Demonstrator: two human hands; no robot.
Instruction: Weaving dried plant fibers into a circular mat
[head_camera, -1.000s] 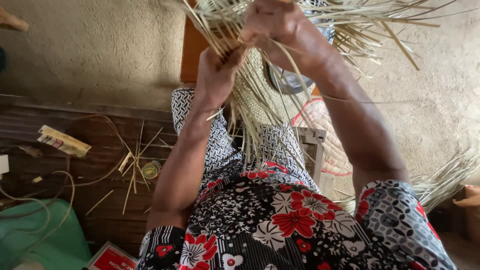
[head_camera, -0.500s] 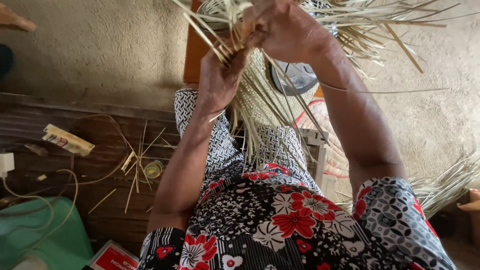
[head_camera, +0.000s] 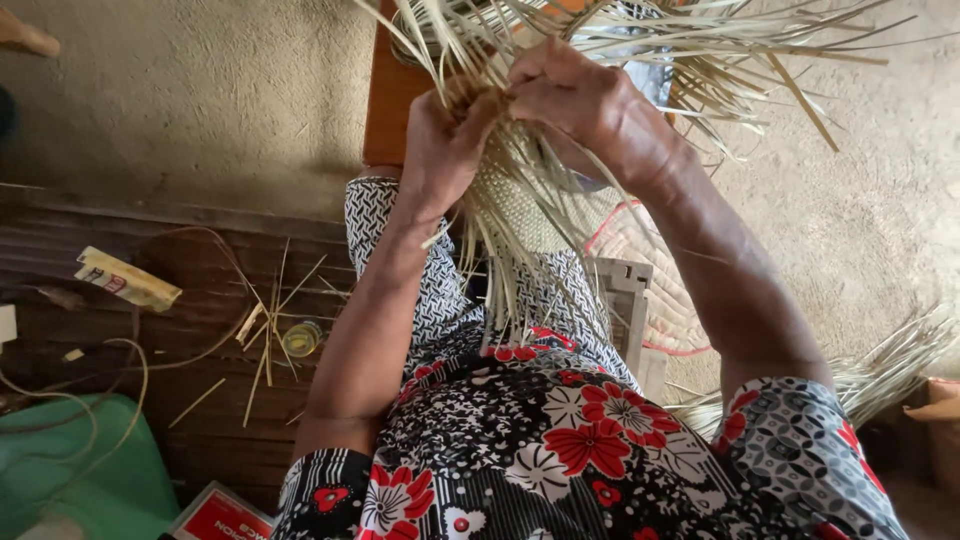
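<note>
Fingers (head_camera: 470, 110) of the left hand (head_camera: 440, 150) are curled tight around a gathered bunch of pale palm-leaf strips (head_camera: 520, 200), pinching them where they cross; the right hand (head_camera: 575, 100) closes over the same knot from the other side, its fingers folded in on the strips. Both hands meet high in the head view, held up in front of the person, well above the lap.

From that grip the strips run 2 ways — loose ends fan upward and out to the right in a wide spray, while the longer lengths hang down toward the knees, so the long axis is roughly vertical in the picture. Below the hands a piece of finished woven mat (head_camera: 530, 215) shows behind the hanging strands.

Person's lap is covered by a black, white and red flowered dress (head_camera: 560, 440). At left lies a dark wooden floor board (head_camera: 120, 240) with scattered strip offcuts (head_camera: 270, 320), a small folded packet (head_camera: 128, 280) and a green plastic lid (head_camera: 70, 480). More strips (head_camera: 890, 350) lie at right — on the sandy ground (head_camera: 200, 90).
</note>
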